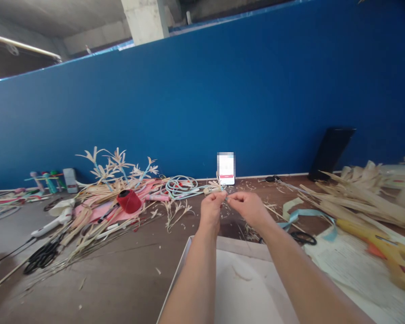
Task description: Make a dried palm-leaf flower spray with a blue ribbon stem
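Note:
My left hand [212,210] and my right hand [248,208] meet fingertip to fingertip above the far edge of a white tray, both closed in a pinch. Just above the left fingers shows a small pale flower [218,183] of dried husk strips; its lower part is hidden by the fingers. A trace of light blue shows between the two pinches, too small to make out. What the right fingertips hold cannot be told. Behind the hands a lit phone [226,168] stands upright, its screen partly blurred.
Under my forearms lies the white tray [185,256]. Left are finished husk flowers [104,172], a red thread spool [129,201], black scissors [42,258] and coiled pale blue cord [182,186]. Right are a blue ribbon [307,212], a yellow glue gun [374,240] and dried husks [367,198].

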Motion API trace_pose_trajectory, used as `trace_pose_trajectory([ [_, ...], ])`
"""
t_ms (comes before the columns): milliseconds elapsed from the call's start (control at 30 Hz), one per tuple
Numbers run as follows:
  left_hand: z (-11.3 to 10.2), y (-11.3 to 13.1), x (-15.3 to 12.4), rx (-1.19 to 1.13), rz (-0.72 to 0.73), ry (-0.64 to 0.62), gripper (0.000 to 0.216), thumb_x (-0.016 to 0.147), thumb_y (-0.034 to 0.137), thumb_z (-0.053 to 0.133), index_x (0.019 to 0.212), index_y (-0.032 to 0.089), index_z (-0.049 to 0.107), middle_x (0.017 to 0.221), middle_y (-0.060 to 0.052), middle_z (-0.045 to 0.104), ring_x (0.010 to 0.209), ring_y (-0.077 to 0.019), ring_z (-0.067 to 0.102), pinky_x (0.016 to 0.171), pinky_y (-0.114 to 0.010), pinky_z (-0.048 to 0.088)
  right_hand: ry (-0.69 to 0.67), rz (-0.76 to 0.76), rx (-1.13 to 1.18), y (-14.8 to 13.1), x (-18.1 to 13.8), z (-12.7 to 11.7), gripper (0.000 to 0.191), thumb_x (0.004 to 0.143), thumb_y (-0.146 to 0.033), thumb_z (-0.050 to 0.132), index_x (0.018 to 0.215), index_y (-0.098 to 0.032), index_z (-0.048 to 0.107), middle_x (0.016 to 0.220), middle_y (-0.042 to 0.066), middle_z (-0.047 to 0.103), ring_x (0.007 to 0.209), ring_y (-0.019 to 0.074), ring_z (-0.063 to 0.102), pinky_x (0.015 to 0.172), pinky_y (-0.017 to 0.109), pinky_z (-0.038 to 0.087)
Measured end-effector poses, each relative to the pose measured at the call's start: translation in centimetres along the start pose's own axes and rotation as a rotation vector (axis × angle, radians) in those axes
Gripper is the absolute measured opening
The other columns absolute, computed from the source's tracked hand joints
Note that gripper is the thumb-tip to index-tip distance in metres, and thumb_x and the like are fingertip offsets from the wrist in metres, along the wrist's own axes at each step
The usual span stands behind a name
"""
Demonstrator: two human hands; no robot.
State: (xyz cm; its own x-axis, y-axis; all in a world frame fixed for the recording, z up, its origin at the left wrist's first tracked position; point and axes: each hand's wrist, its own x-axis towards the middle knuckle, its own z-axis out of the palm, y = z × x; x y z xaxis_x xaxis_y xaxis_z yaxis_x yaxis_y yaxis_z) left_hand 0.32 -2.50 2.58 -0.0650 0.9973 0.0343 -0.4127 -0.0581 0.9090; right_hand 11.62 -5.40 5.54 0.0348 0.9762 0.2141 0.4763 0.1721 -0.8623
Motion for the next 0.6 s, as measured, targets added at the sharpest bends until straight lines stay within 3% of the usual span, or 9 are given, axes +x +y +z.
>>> trace_pose_trajectory([
  [300,-0.16,0.21,0.05,0.110,0.070,-0.014,0.023,0.059,0.034,0.068,0.063,0.012,0.063,0.051,0.003,0.050,0.050,-0.0066,0.040,0.057,-0.022,0.032,0.027,0.096,0.164,0.60,0.18,0.38,0.031,0.066,-0.037,0.056,0.081,-0.014,0.072,0.055,-0.001,0.059,0.049,0.0107,0.044,0.048,0.023,0.032],
  [467,-0.23,0.09,0.16,0.122,0.071,-0.012,0.022,0.059,0.033,0.068,0.063,0.012,0.063,0.050,0.003,0.050,0.050,-0.0063,0.039,0.056,-0.022,0.032,0.027,0.082,0.155,0.42,0.10,0.31,0.032,0.064,-0.040,0.058,0.077,-0.014,0.071,0.061,0.001,0.062,0.052,0.0112,0.045,0.050,0.023,0.032],
  [600,-0.27,0.03,0.19,0.155,0.086,-0.007,0.022,0.060,0.034,0.068,0.063,0.012,0.063,0.051,0.003,0.051,0.051,-0.0067,0.040,0.057,-0.022,0.033,0.020,0.084,0.119,0.20,-0.03,0.18,0.032,0.065,-0.042,0.056,0.072,-0.014,0.070,0.054,-0.001,0.056,0.049,0.0104,0.041,0.048,0.023,0.030],
])
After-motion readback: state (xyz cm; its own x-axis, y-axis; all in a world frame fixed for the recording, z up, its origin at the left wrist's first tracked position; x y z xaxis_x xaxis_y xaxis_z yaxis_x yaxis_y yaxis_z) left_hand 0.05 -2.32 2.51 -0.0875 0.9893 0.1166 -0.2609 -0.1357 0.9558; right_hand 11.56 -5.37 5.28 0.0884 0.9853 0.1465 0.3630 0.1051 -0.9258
